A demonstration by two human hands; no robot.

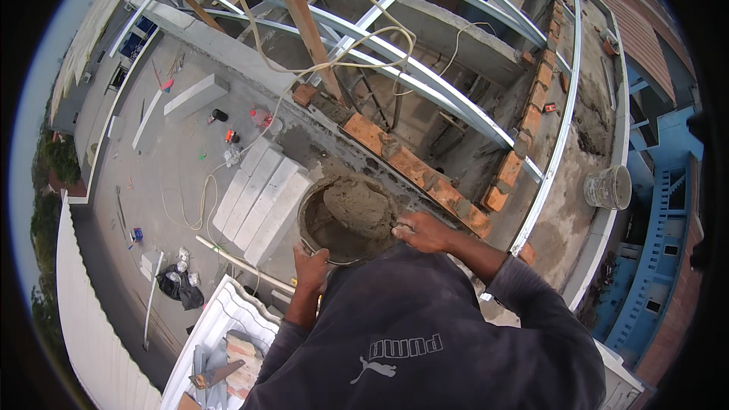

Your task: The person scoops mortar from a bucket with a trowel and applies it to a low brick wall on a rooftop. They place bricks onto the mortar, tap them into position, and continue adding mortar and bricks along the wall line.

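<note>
A round bucket (310, 222) full of grey mortar (357, 205) stands on the wall top just in front of me. My left hand (311, 269) grips the bucket's near rim. My right hand (422, 231) rests at the bucket's right edge, fingers closed around what looks like a tool handle dug into the mortar; the tool itself is mostly hidden. A course of orange bricks (414, 167) runs along the wall top beyond the bucket, to the right.
Pale steel roof trusses (425, 68) span the open room beyond the wall. Several grey concrete blocks (262, 197) lie on the lower slab at left, among cables, bottles and a black bag (181, 287). A white bucket (607, 187) sits on the right ledge.
</note>
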